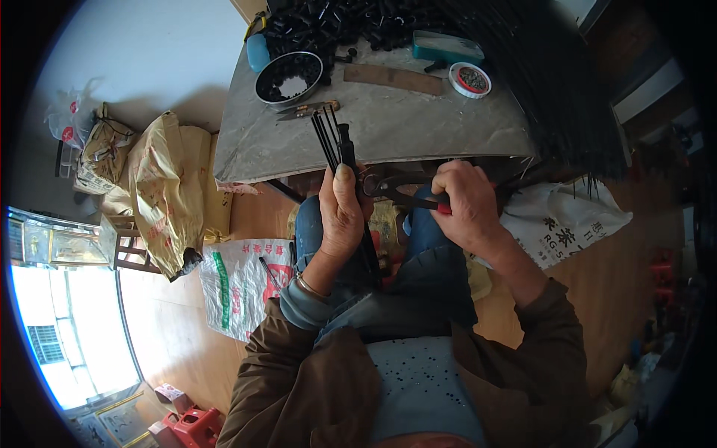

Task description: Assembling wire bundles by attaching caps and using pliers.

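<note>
Two hands (342, 213) (469, 203): black rods (323, 139), probably pliers (390, 190)

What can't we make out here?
Head view:
- Black rods: middles covered by the left hand.
- Pliers: bite unclear, dark and close against the left hand; handle ends partly covered by the right hand.
- Bits in the round dish: too small to identify.
- Black pile: cut off by the top edge.
</note>
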### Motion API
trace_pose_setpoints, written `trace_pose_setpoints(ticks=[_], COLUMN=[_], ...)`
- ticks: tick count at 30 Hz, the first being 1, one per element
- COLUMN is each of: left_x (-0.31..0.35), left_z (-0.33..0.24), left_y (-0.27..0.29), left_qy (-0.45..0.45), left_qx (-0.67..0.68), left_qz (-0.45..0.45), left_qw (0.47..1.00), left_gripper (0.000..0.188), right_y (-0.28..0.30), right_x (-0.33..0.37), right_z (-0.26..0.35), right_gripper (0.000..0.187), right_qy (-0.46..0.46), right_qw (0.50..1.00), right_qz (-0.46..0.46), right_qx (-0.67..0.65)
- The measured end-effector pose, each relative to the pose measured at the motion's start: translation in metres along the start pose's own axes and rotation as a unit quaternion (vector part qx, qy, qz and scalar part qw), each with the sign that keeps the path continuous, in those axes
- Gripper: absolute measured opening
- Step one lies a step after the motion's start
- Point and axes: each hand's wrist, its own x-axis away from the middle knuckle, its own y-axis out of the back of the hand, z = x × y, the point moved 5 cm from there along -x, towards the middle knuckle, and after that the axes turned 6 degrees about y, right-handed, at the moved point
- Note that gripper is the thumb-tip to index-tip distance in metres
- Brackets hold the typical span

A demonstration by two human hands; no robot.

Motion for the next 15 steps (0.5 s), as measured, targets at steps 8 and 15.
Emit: trace_pose_setpoints(ticks=[8,15], left_x=[0.002,0.002], left_z=[0.003,-0.004], left_y=[0.005,0.008], left_qy=[0.005,-0.043], left_qx=[-0.019,-0.094], left_qz=[-0.007,0.013], left_qw=[1.0,0.995], left_gripper=[0.047,0.048], right_y=[0.008,-0.02], right_x=[-0.015,0.022], right_z=[0.003,-0.001], right_gripper=[0.048,0.019], right_qy=[0.044,-0.265], right_qw=[0.994,0.855], right_qz=[0.053,0.252], right_qx=[0.086,-0.369])
